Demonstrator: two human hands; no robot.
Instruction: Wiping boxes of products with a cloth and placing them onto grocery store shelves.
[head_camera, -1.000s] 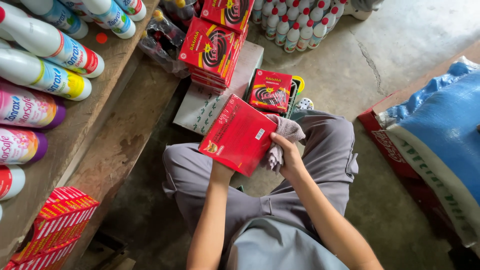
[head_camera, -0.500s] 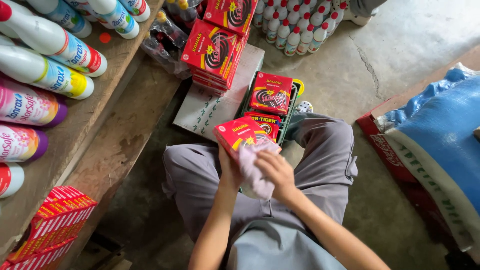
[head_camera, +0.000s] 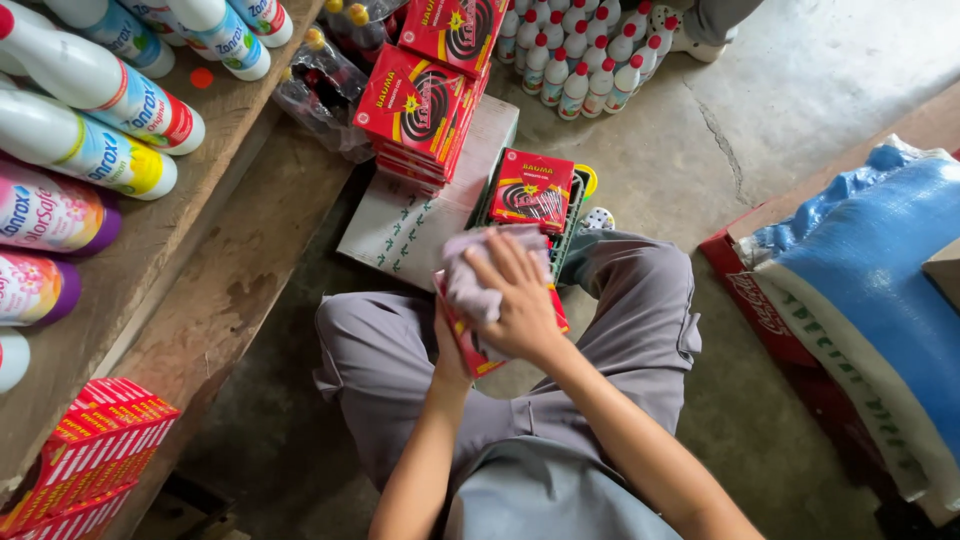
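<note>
I sit on the floor with grey-trousered knees apart. My left hand (head_camera: 449, 352) grips a flat red box (head_camera: 470, 348) from underneath, holding it above my lap; most of the hand is hidden behind the box. My right hand (head_camera: 517, 305) presses a pale pink cloth (head_camera: 470, 275) flat on the box's top face, fingers spread toward the far edge. Just beyond, another red box (head_camera: 531, 190) lies in a green basket (head_camera: 571, 212).
A stack of red boxes (head_camera: 425, 100) rests on a white carton (head_camera: 410, 225). White bottles (head_camera: 95, 95) lie on a wooden shelf (head_camera: 170, 215) at left, small bottles (head_camera: 580, 60) stand ahead. A blue sack (head_camera: 880, 290) lies on a red crate at right. More red boxes (head_camera: 85, 450) sit bottom left.
The red box went from raised and tilted up to lying lower over my lap. My right hand with the cloth moved from the box's right edge onto its top face.
</note>
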